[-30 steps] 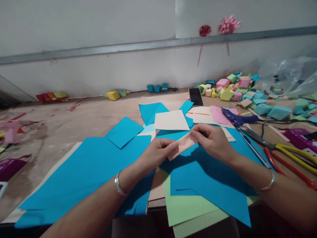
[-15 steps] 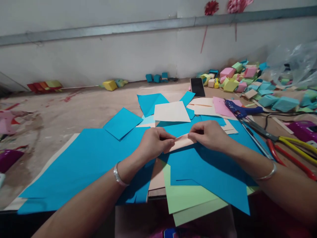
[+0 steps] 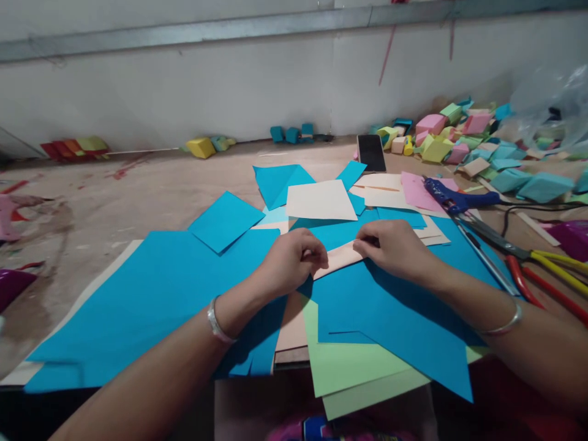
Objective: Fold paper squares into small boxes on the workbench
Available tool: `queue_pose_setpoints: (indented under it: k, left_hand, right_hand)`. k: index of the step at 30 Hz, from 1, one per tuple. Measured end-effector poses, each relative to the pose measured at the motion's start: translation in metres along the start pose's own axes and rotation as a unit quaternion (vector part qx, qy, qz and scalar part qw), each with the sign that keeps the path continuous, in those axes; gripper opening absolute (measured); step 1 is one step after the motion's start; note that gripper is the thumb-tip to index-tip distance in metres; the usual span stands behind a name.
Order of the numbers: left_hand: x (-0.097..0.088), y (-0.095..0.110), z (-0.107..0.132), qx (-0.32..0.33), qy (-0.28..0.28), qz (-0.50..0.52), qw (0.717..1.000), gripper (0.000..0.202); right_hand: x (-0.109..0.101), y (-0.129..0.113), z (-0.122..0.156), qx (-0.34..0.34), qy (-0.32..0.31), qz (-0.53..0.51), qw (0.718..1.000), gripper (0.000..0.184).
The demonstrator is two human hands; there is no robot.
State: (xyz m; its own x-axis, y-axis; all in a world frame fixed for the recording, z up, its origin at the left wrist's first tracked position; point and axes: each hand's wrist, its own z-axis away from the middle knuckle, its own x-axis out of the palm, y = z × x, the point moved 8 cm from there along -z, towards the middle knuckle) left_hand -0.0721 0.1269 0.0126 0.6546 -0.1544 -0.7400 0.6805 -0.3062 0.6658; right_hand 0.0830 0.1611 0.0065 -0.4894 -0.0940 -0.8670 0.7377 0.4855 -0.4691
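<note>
a stained tabletop (image 3: 154,196) carries overlapping paper sheets (image 3: 169,300), a phone (image 3: 371,154) and a yellow block (image 3: 201,147).

The left hand (image 3: 291,260) curls inward while the right hand (image 3: 390,248) pinches.

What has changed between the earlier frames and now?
The pale paper strip now shows a narrower face. The left hand has curled its fingers at one end; whether it still pinches is unclear. The view has tipped down. The right hand still pinches the strip's other end; the blue sheets lie as before.

A grey metal rail (image 3: 202,32) crosses the pale wall (image 3: 220,86) behind a stained brown tabletop (image 3: 142,190).
</note>
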Motion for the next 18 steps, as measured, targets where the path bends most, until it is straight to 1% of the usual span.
queue_pose_setpoints:
  k: [3, 5, 7, 9, 12, 15, 18]
  left_hand:
    - [0.006, 0.002, 0.0, 0.029, -0.044, -0.006, 0.999, 0.031]
    - [0.007, 0.003, 0.0, 0.055, -0.054, -0.018, 0.997, 0.03]
    - [0.008, 0.006, 0.001, 0.079, -0.059, -0.028, 0.995, 0.026]
    - [0.007, 0.01, 0.002, 0.106, -0.051, -0.053, 0.992, 0.021]
    - [0.007, 0.021, 0.005, 0.146, -0.047, -0.104, 0.983, 0.024]
    - [0.01, 0.026, 0.007, 0.154, -0.082, -0.115, 0.978, 0.027]
    - [0.008, 0.024, 0.005, 0.132, -0.109, -0.091, 0.981, 0.025]
  right_hand:
    - [0.002, 0.0, 0.0, -0.009, 0.005, 0.024, 1.0, 0.013]
    - [0.005, -0.001, 0.0, -0.026, -0.003, 0.05, 0.998, 0.014]
    - [0.006, -0.002, -0.001, -0.043, -0.006, 0.066, 0.997, 0.011]
    - [0.006, -0.001, -0.001, -0.051, 0.0, 0.061, 0.997, 0.006]
    - [0.006, -0.005, -0.002, -0.074, 0.001, 0.041, 0.996, 0.007]
    - [0.009, -0.02, 0.002, -0.141, -0.023, 0.064, 0.988, 0.019]
    - [0.011, -0.039, 0.009, -0.219, -0.034, 0.154, 0.963, 0.023]
